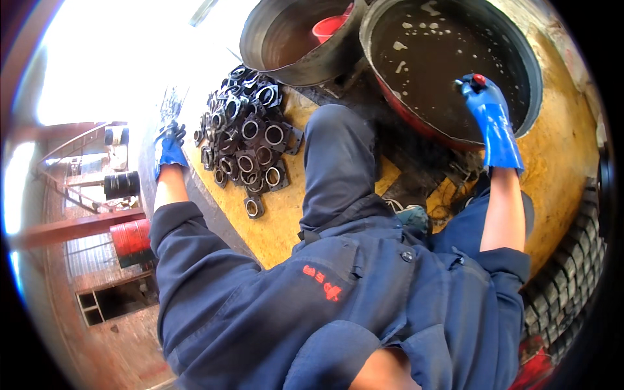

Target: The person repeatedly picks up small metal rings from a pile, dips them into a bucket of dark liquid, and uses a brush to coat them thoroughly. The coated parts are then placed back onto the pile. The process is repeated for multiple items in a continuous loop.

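My right hand (pixel 484 104), in a long blue rubber glove, is over the near right part of a large round tub (pixel 448 138) of dark, murky liquid with patches of foam. Its fingers are closed round a small tool with a red end (pixel 479 79); the rest of the tool is mostly hidden. My left hand (pixel 170 144), in a blue glove with blackened fingers, reaches out left of a heap of dark metal parts with round ring openings (pixel 250 130). Glare washes out the area past its fingertips, so what it touches or holds is unclear.
A second metal tub (pixel 299 71) with brownish liquid and a red plastic scoop or bowl (pixel 329 27) stands beside the first. Under the heap lies a yellow board (pixel 260 227). A large tyre (pixel 565 273) is at my right; red and black drums (pixel 130 240) stand farther left.
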### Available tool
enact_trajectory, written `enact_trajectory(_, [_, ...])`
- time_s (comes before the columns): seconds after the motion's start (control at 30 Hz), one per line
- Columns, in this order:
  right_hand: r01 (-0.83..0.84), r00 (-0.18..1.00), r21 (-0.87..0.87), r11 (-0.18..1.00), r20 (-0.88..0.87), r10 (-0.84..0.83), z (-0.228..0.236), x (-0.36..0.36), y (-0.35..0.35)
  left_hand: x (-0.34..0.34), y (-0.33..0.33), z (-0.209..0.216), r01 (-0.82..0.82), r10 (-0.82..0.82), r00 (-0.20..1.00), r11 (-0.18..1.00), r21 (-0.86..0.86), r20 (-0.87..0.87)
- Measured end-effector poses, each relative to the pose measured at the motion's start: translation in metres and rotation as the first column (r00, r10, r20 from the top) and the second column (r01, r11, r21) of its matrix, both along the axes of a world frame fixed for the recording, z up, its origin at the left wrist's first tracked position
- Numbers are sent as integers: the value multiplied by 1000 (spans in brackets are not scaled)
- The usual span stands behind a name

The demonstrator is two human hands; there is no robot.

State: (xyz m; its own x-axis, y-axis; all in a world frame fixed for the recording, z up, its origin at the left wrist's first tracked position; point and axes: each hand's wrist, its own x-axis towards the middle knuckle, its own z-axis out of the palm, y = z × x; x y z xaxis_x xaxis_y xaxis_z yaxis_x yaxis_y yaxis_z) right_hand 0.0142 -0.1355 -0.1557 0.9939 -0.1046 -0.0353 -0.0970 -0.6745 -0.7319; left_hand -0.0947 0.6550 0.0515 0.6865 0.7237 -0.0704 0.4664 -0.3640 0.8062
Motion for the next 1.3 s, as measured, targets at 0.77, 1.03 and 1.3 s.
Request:
enact_trajectory(0.77, [569,425,815,110,-177,-888,65,-8,-79,362,-663,-316,932,-917,333,356,-69,-220])
enact_trajectory(1.03, [634,296,773,-2,-245,-923,61,-38,-104,312,-762,-320,967,-907,216,249,-49,-361])
enact_trajectory(1.3, [645,336,764,24,-254,-907,64,-39,-107,280,-795,-284,992,-868,129,112,63,-479])
